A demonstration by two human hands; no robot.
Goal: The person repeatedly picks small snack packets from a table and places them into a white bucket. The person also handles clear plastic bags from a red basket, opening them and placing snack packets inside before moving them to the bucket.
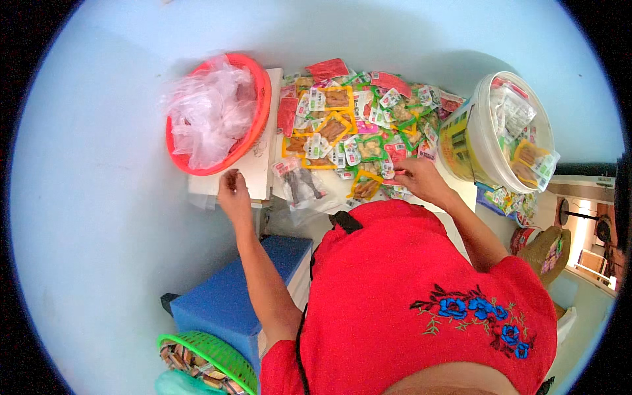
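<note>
My left hand [234, 195] is raised just below the rim of a red plastic basket [261, 98], its fingers curled. Whether anything small sits between those fingers is not visible. Crumpled clear plastic bags [212, 113] fill the basket. My right hand [424, 180] pinches the edge of a red snack packet [395, 154] at the near side of a spread pile of packets. Yellow-edged packets [333, 129] and green-edged packets [370, 147] make up much of this pile. Between my hands, a clear bag with dark contents [302, 186] lies at the table's near edge.
A white bucket [456, 140] holding packets leans at the right of the white table [434, 195]. Below left are a blue box [227, 281] and a green basket [217, 348] of wrapped pieces. More packets [513, 203] lie beyond the bucket. A pale blue wall [355, 34] rises behind.
</note>
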